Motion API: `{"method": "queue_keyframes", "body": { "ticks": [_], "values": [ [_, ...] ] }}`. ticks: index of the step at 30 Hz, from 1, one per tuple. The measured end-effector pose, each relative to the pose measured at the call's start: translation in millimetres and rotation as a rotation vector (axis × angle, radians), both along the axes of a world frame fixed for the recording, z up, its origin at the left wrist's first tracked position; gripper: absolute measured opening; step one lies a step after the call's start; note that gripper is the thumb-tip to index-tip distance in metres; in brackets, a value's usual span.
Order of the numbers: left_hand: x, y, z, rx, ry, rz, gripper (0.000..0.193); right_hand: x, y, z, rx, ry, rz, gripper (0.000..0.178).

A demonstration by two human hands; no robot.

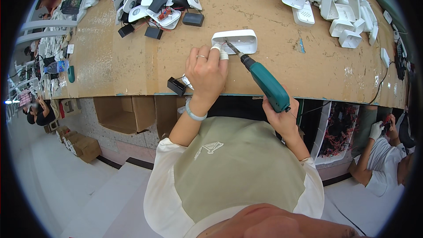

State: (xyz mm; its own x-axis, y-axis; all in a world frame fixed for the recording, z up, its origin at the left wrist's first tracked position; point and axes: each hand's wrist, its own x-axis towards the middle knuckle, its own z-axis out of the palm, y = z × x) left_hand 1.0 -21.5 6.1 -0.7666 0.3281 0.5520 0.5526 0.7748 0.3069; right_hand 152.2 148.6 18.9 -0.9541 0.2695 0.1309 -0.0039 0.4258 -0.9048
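My right hand (pixel 282 113) grips a green electric screwdriver (pixel 268 82) by its rear end. Its tip reaches down into a white plastic housing (pixel 247 39), an oblong open shell lying on the table. At the shell's left end, my left hand (pixel 207 69) has its fingers closed on it, with white covers on two fingertips. Whatever lies under those fingertips is too small to make out. Beside my left wrist, at the table's near edge, sits a small black box (pixel 176 86) with a wire running to a white part partly hidden behind the hand.
White housings with black boxes and red wires (pixel 163 4) are heaped at the far left. Empty white shells (pixel 330 4) pile up at the far right. Below the edge are a cardboard box (pixel 125 114) and a white crate (pixel 320 134) of red-black wires. Another person's gloved hand (pixel 376 130) works at right.
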Motion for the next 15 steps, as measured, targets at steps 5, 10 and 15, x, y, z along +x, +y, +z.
{"method": "queue_keyframes", "body": {
  "ticks": [5, 10, 15],
  "values": [
    [0.3, -0.3, -0.1, -0.022, -0.013, 0.012, 0.014, 1.6, 0.6, -2.5, -0.009, -0.022, 0.004, 0.036],
    [-0.5, 0.2, -1.2, -0.012, -0.016, 0.012, 0.014, 0.6, 0.6, 1.7, 0.002, -0.012, 0.013, 0.036],
    [0.2, 0.4, -1.5, -0.011, -0.016, 0.015, 0.015, 1.8, 1.8, 1.3, 0.008, -0.034, 0.023, 0.039]
  ]
}}
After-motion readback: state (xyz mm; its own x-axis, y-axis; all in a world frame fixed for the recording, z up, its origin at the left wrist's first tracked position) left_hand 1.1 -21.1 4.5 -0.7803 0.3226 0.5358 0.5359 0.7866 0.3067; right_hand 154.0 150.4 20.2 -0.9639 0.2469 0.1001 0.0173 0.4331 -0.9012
